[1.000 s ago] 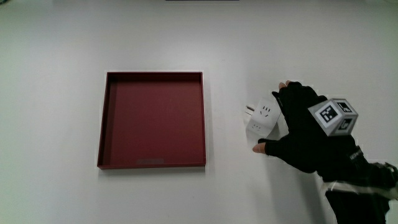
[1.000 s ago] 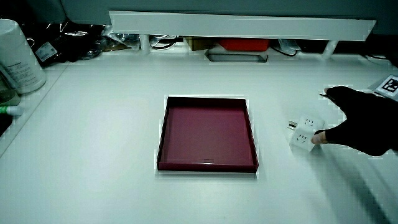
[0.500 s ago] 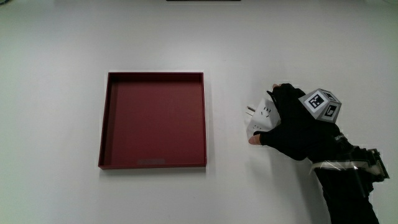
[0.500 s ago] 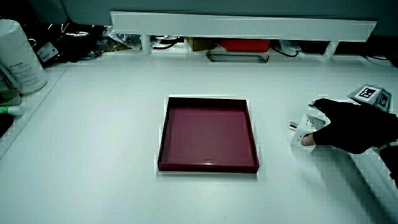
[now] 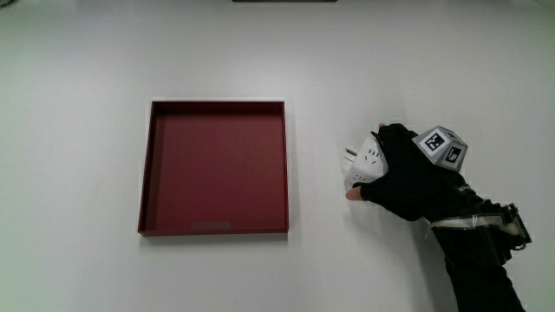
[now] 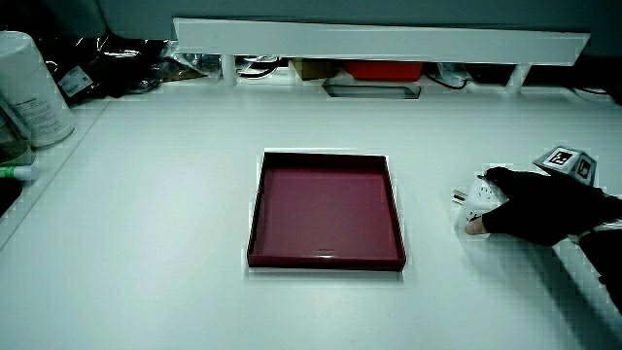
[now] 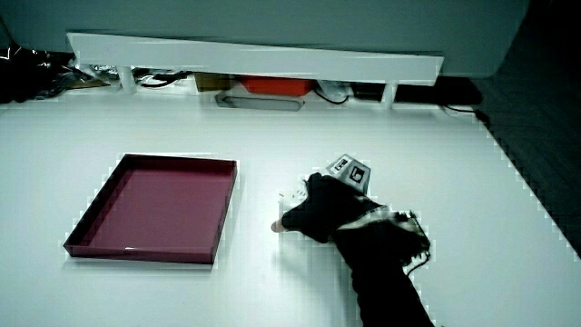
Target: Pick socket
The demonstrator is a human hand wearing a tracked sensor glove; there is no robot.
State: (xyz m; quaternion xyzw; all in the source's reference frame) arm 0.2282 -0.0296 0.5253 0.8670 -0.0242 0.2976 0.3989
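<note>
A white cube socket (image 5: 365, 163) with plug pins facing the tray lies on the white table beside the dark red square tray (image 5: 214, 166). The gloved hand (image 5: 414, 178) is wrapped over it, fingers on its upper face and thumb tip at the side nearer the person. Only part of the socket (image 6: 476, 197) shows under the hand (image 6: 533, 202) in both side views; a sliver of socket (image 7: 292, 194) peeks past the hand (image 7: 322, 211). The socket still touches the table.
The tray (image 6: 326, 208) holds nothing. A low white partition (image 6: 379, 39) runs along the table's edge farthest from the person, with cables and a red box under it. A white canister (image 6: 29, 87) stands at a table corner.
The hand has slid onto the socket and its fingers have curled around it. The socket has tipped slightly; its place on the table is about the same.
</note>
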